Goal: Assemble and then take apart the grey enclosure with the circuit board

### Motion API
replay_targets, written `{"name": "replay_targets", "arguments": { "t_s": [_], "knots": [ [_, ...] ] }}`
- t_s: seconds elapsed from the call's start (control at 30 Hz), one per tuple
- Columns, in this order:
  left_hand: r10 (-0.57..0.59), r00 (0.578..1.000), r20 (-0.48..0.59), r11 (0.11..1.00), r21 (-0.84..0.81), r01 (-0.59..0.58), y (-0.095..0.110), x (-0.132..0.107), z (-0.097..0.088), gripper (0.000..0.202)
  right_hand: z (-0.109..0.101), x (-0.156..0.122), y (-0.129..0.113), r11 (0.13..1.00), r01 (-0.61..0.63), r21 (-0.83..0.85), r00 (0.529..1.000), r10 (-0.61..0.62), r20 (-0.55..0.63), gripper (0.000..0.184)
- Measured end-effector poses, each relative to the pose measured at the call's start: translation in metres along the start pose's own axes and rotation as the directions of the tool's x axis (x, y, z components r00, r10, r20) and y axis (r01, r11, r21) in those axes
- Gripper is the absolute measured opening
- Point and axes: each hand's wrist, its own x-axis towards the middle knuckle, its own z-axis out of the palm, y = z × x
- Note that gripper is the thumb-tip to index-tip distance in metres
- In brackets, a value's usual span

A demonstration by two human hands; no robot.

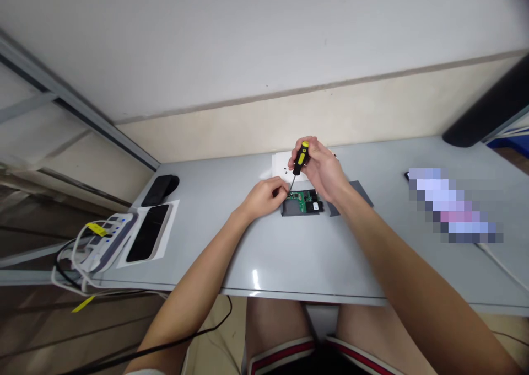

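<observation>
My right hand (pixel 318 162) is closed around the black and yellow handle of a screwdriver (pixel 302 157). The tool leans, and its thin shaft runs down to the upper left corner of a green circuit board (pixel 302 203). That board lies in a flat dark grey casing (pixel 292 207), with black parts and a white label on its right side. Curled fingers of my left hand (pixel 270 194) press together at the casing's left edge, close to the screwdriver tip; the fingertips are partly hidden. Behind the casing, several tiny dark pieces, perhaps screws (pixel 285 171), lie on a white sheet (pixel 278 161).
A dark grey flat panel (pixel 360 192) lies partly under my right forearm. To the left are a phone (pixel 149 232) on white paper, a black object (pixel 160 189) and a power strip (pixel 109 242) with cables. A blurred-out device (pixel 450 207) with a white cable lies right. A wall rises behind.
</observation>
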Motion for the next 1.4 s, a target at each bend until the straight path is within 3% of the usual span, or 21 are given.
{"name": "replay_targets", "arguments": {
  "t_s": [0.13,0.3,0.57,0.73,0.93,1.2,1.4],
  "knots": [
    [0.017,1.000,-0.005,1.000,0.006,-0.017,0.000,0.000,0.000,0.023,0.008,-0.001,0.005,0.999,0.027,0.046,0.999,-0.025,-0.033,0.053],
    [0.013,1.000,0.005,1.000,0.020,-0.013,0.000,0.000,0.000,0.023,0.013,-0.004,0.012,0.996,0.060,0.070,0.996,-0.055,-0.072,0.047],
    [0.018,1.000,0.001,1.000,0.002,-0.018,0.001,0.000,-0.001,0.022,0.006,-0.002,0.004,0.998,0.055,-0.018,0.998,-0.055,0.020,0.050],
    [0.033,0.999,-0.005,0.999,-0.005,-0.033,0.001,0.000,-0.001,0.022,0.012,0.000,0.010,0.999,0.028,0.046,0.999,-0.026,-0.024,0.058],
    [0.029,1.000,0.000,1.000,-0.001,-0.029,-0.002,0.000,0.000,0.022,0.010,-0.002,0.015,0.994,0.085,0.064,0.993,-0.079,-0.086,0.050],
    [0.036,0.999,-0.002,0.999,-0.004,-0.036,-0.001,-0.001,0.000,0.023,0.003,0.000,0.003,0.999,0.040,0.008,0.999,-0.040,0.002,0.046],
    [0.038,0.999,-0.017,0.999,-0.007,-0.038,0.000,0.000,0.000,0.023,0.008,-0.002,0.007,0.989,0.032,0.144,0.998,-0.024,-0.060,0.047]
  ]
}}
